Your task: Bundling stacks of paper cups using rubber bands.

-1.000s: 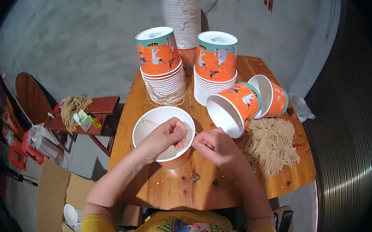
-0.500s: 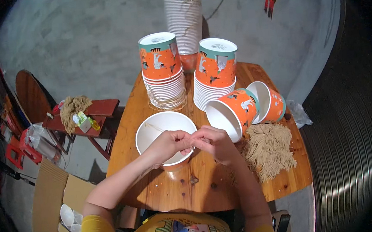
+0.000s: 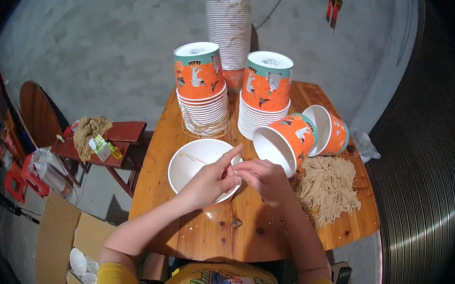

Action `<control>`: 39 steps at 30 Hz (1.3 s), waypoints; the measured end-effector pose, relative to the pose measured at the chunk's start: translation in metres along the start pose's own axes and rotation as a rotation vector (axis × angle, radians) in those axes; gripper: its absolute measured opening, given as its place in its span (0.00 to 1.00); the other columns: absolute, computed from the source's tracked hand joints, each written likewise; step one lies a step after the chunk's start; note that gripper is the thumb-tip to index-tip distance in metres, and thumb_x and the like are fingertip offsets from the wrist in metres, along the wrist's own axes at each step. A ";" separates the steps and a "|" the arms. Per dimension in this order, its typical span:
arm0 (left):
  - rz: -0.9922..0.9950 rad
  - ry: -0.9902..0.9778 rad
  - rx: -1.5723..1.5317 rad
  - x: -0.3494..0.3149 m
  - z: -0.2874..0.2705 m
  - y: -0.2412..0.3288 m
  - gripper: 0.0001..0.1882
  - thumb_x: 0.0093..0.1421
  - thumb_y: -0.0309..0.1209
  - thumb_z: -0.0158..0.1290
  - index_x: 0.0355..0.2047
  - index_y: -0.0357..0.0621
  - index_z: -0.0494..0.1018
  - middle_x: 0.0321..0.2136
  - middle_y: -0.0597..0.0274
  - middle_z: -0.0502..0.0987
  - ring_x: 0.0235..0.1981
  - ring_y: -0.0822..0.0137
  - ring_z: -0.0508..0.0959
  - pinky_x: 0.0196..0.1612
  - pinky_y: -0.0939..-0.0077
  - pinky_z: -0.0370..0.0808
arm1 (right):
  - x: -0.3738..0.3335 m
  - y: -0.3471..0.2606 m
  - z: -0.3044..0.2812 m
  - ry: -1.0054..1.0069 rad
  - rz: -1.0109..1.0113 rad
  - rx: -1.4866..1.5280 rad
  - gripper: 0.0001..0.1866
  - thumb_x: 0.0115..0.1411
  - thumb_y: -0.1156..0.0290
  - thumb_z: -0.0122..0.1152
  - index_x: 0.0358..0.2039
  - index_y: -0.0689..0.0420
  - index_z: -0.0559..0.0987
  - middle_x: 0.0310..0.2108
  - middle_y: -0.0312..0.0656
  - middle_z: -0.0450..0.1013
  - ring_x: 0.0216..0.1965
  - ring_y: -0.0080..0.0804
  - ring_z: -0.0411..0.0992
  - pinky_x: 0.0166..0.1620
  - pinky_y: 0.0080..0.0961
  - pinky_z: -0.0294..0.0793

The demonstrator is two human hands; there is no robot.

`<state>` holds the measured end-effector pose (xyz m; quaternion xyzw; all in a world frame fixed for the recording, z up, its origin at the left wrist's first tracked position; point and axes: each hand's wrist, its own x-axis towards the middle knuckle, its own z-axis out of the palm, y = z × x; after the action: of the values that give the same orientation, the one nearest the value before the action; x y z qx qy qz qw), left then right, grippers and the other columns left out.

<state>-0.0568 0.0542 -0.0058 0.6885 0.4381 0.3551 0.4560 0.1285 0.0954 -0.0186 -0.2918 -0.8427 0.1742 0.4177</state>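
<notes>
My left hand is over the right rim of a white-lined paper bucket standing upright on the table. Its index finger points up and away, while the thumb and other fingers curl around a thin beige string. That string runs across the bucket's mouth into the hand. Against the left fingertips, my right hand is closed in a pinch. What lies between its fingertips is too small to make out. Close to my right forearm spreads a bundle of beige strings.
Two stacks of upturned orange buckets stand farther back, before a tall white stack. Two orange buckets lie on their sides at right. A red bench and an open carton are left of the wooden table.
My left index finger has straightened and lifted away from the thumb. Both hands stay together over the bucket's rim, the right one still pinched. The whole view has shifted slightly.
</notes>
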 end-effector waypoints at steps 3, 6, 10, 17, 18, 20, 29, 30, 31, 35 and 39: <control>0.022 -0.006 0.083 0.001 -0.001 0.006 0.38 0.61 0.27 0.52 0.67 0.47 0.44 0.25 0.68 0.64 0.28 0.76 0.66 0.37 0.82 0.68 | 0.000 0.001 0.000 -0.019 0.041 0.063 0.06 0.54 0.68 0.62 0.33 0.53 0.78 0.28 0.42 0.76 0.31 0.44 0.75 0.35 0.35 0.73; 0.032 -0.015 0.117 0.001 0.000 0.007 0.38 0.61 0.26 0.52 0.67 0.46 0.44 0.25 0.68 0.64 0.28 0.75 0.66 0.37 0.82 0.68 | -0.001 0.002 -0.001 -0.109 0.061 0.019 0.05 0.56 0.74 0.60 0.34 0.59 0.76 0.27 0.41 0.75 0.27 0.32 0.73 0.31 0.27 0.71; 0.104 0.018 -0.014 0.002 0.001 -0.005 0.28 0.62 0.24 0.50 0.60 0.38 0.54 0.26 0.66 0.68 0.28 0.75 0.69 0.37 0.81 0.69 | -0.002 -0.001 -0.001 -0.180 0.291 0.159 0.04 0.58 0.75 0.57 0.33 0.60 0.73 0.24 0.36 0.73 0.23 0.20 0.69 0.28 0.21 0.69; -0.153 0.007 -0.297 -0.001 -0.006 -0.006 0.07 0.65 0.25 0.46 0.41 0.35 0.65 0.29 0.62 0.75 0.29 0.75 0.74 0.35 0.80 0.74 | -0.003 -0.011 -0.011 -0.173 0.299 0.336 0.04 0.58 0.76 0.56 0.34 0.60 0.74 0.19 0.30 0.66 0.20 0.14 0.61 0.24 0.15 0.62; -0.155 0.007 -0.299 -0.001 -0.006 -0.004 0.07 0.65 0.25 0.46 0.41 0.35 0.65 0.29 0.62 0.75 0.29 0.75 0.74 0.35 0.80 0.74 | 0.000 -0.017 -0.014 -0.175 0.301 0.336 0.04 0.58 0.76 0.56 0.34 0.60 0.74 0.19 0.30 0.66 0.20 0.14 0.61 0.24 0.15 0.62; -0.161 0.010 -0.289 -0.001 -0.005 0.000 0.07 0.65 0.28 0.48 0.36 0.36 0.68 0.27 0.65 0.74 0.28 0.77 0.73 0.34 0.83 0.72 | 0.009 -0.024 -0.019 -0.235 0.158 0.535 0.04 0.58 0.76 0.56 0.35 0.60 0.75 0.19 0.28 0.64 0.20 0.12 0.58 0.24 0.13 0.59; -0.237 -0.040 -0.350 0.006 0.001 -0.011 0.10 0.62 0.34 0.53 0.34 0.38 0.73 0.24 0.72 0.71 0.26 0.81 0.68 0.32 0.86 0.66 | 0.010 -0.001 -0.003 -0.158 0.256 0.576 0.06 0.61 0.77 0.52 0.38 0.60 0.75 0.27 0.32 0.73 0.29 0.14 0.68 0.31 0.14 0.68; -0.236 -0.040 -0.348 0.005 0.000 -0.011 0.10 0.62 0.34 0.53 0.34 0.38 0.73 0.24 0.72 0.71 0.26 0.81 0.68 0.32 0.86 0.66 | 0.008 0.001 -0.001 -0.157 0.255 0.576 0.06 0.61 0.77 0.52 0.38 0.60 0.75 0.27 0.32 0.73 0.29 0.14 0.68 0.31 0.14 0.68; -0.215 -0.068 -0.368 0.003 -0.002 -0.012 0.10 0.62 0.34 0.53 0.35 0.38 0.73 0.25 0.71 0.72 0.26 0.80 0.68 0.32 0.86 0.66 | 0.007 0.004 -0.001 -0.153 0.308 0.654 0.06 0.62 0.77 0.52 0.38 0.60 0.75 0.30 0.34 0.74 0.31 0.16 0.69 0.34 0.14 0.69; -0.241 -0.119 -0.411 0.006 -0.004 -0.011 0.10 0.62 0.33 0.53 0.36 0.38 0.74 0.26 0.69 0.72 0.28 0.80 0.69 0.33 0.87 0.67 | -0.004 0.015 0.001 -0.070 0.373 0.844 0.06 0.62 0.77 0.49 0.39 0.60 0.74 0.35 0.37 0.76 0.34 0.19 0.72 0.39 0.17 0.70; -0.253 -0.111 -0.459 0.008 -0.006 -0.013 0.10 0.62 0.33 0.53 0.35 0.38 0.75 0.26 0.70 0.73 0.28 0.80 0.69 0.33 0.87 0.66 | -0.018 0.017 -0.002 -0.112 0.484 0.849 0.07 0.62 0.79 0.50 0.40 0.59 0.73 0.38 0.38 0.75 0.36 0.21 0.71 0.42 0.18 0.70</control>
<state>-0.0628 0.0657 -0.0156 0.5250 0.4031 0.3470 0.6644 0.1443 0.0970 -0.0376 -0.2736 -0.6265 0.6096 0.4013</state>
